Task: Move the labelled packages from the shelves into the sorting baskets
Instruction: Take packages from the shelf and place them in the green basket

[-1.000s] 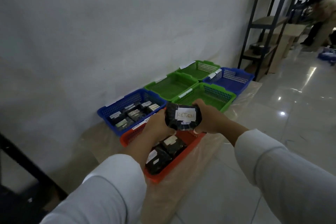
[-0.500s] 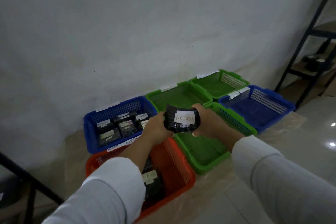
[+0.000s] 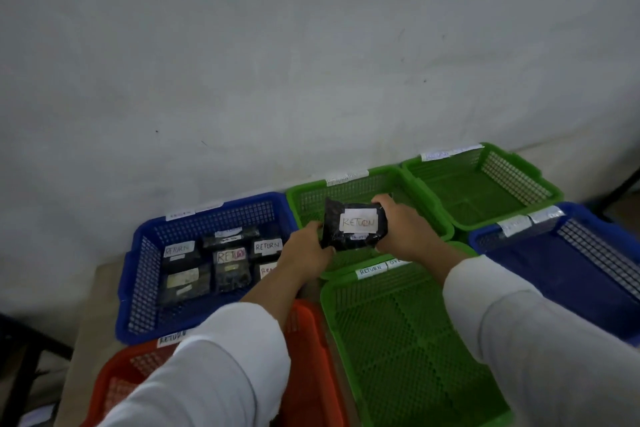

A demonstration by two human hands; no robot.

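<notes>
I hold a black package (image 3: pixel 353 227) with a white label reading RETURN between both hands. My left hand (image 3: pixel 306 250) grips its left edge and my right hand (image 3: pixel 401 225) grips its right edge. The package hovers above the middle green basket (image 3: pixel 311 196) by the wall. To the left, a blue basket (image 3: pixel 145 274) holds several black packages (image 3: pixel 221 262) labelled RETURN. A near green basket (image 3: pixel 408 340) with a RETURN tag lies under my right forearm.
An orange basket (image 3: pixel 311 367) sits at the bottom under my left sleeve. Another green basket (image 3: pixel 491 184) stands at the back right, and a blue basket (image 3: pixel 571 267) at the right. A dark shelf frame (image 3: pixel 24 354) shows at the lower left. The grey wall is right behind the baskets.
I have come closer to the baskets and look down on them more steeply. The package, still in both hands, has moved forward over the middle green basket by the wall.
</notes>
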